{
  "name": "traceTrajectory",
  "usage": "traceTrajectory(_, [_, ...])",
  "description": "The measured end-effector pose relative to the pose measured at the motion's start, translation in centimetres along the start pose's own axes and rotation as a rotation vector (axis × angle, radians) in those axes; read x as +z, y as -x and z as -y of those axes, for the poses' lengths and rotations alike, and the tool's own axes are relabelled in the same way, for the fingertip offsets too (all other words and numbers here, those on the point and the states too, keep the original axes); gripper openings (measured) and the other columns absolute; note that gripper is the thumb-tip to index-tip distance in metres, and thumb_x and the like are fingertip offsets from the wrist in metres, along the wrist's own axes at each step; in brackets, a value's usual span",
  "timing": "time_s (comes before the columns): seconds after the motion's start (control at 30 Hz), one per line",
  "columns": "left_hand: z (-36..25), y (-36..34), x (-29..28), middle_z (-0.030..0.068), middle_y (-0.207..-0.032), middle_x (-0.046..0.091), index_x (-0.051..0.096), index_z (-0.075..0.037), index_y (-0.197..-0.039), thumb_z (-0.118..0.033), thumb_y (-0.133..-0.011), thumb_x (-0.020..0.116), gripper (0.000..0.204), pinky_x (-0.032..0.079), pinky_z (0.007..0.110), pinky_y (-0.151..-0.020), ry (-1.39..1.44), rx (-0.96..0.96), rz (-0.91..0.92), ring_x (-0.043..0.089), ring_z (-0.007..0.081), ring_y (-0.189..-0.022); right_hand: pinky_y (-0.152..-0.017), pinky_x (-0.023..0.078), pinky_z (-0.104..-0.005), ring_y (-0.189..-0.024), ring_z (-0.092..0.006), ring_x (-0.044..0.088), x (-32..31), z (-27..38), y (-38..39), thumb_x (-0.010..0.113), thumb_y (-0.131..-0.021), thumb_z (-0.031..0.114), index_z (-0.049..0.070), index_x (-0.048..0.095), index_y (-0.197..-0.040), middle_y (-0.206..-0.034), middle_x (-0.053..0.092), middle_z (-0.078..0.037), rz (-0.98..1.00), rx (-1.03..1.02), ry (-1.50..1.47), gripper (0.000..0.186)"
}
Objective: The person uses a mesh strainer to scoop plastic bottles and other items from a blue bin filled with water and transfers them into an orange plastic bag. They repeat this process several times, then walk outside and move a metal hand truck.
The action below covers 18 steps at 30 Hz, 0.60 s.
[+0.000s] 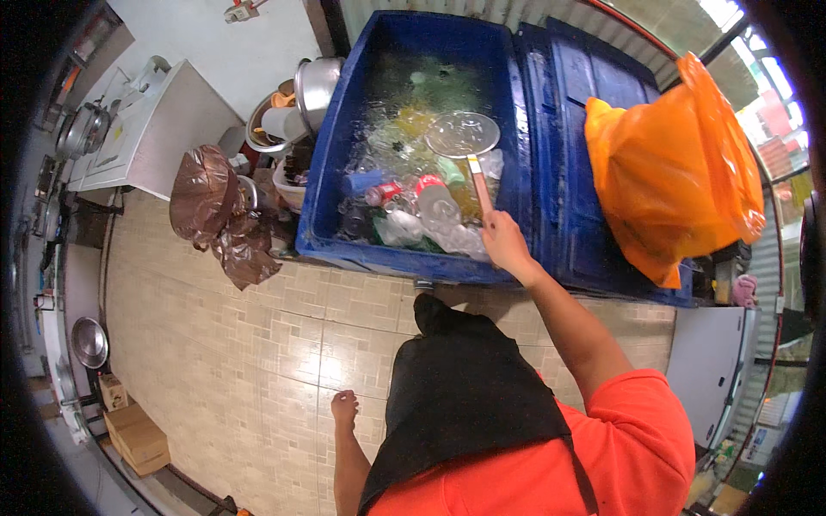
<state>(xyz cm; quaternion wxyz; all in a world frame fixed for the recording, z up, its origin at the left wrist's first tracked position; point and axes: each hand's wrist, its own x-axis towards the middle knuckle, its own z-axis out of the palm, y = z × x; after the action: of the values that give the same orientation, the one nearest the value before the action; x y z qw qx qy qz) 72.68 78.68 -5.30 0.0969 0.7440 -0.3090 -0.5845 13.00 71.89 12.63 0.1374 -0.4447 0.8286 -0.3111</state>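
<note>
Red shirt (632, 421) + blk apron (465, 378) nearest cam, and R hand (506, 242) is out over the blue tub (391, 260), fingers clamped on the handle of the skimmer (465, 142), mesh above or at the water (443, 82), can't tell which, next to plastic bottles (440, 208). Best bet: firm wrist, mesh level, small scoops, drain b4 lifting, while L hand (344, 406) hangs over the floor (249, 361), fingers loosely curled, can't tell if fully together. Obstacles: blue panel (594, 82) & orange bag (675, 176) R, brown bag (204, 198) & steel pot (320, 90) L, so elbow room's prob. tight.
</note>
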Motion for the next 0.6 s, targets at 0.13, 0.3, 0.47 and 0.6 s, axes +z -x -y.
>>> traceTrajectory(0.13, [-2.9, 0.8, -1.4, 0.0094, -0.085, 0.07, 0.066, -0.001, -0.11, -0.023, -0.094, 0.068, 0.027, 0.053, 0.032, -0.056, -0.151, -0.055, -0.048, 0.065, 0.0172, -0.066, -0.09, 0.052, -0.0466, -0.101, -0.041, 0.067, 5.3, -0.9, -5.8, 0.07, -0.085, 0.012, -0.003, 0.066, -0.108, -0.106, 0.068, -0.025, 0.118, 0.054, -0.189, 0.027])
traceTrajectory(0.3, [-14.4, 1.3, -2.6, 0.0118, -0.088, 0.071, 0.067, 0.002, -0.109, -0.019, -0.095, 0.068, 0.026, 0.056, 0.034, -0.07, -0.431, 0.308, -0.248, 0.068, 0.0196, -0.078, -0.091, 0.052, -0.0498, -0.105, -0.0437, 0.065, 12.3, -3.5, -15.6, 0.066, -0.086, 0.01, -0.003, 0.066, -0.105, -0.105, 0.067, -0.027, 0.144, 0.181, 0.037, 0.023])
traceTrajectory(0.47, [-34.0, 0.2, 3.6, 0.0158, -0.1, 0.071, 0.067, 0.004, -0.113, -0.014, -0.097, 0.067, 0.024, 0.055, 0.033, -0.08, -0.353, 0.703, -0.305, 0.068, 0.0194, -0.091, -0.094, 0.052, -0.0512, -0.109, -0.0454, 0.064, 17.4, -8.0, -20.9, 0.057, -0.09, 0.007, -0.006, 0.062, -0.105, -0.108, 0.066, -0.027, 0.193, 0.413, 0.229, 0.02])
traceTrajectory(0.6, [-49.7, -3.8, 13.5, 0.0136, -0.105, 0.071, 0.067, 0.001, -0.117, -0.016, -0.098, 0.067, 0.026, 0.056, 0.033, -0.082, -0.491, 0.925, -0.047, 0.069, 0.0203, -0.091, -0.097, 0.051, -0.0501, -0.112, -0.0452, 0.063, 19.5, -10.0, -23.1, 0.062, -0.092, 0.016, -0.006, 0.057, -0.117, -0.113, 0.066, -0.028, 0.19, 0.618, 0.151, 0.034])
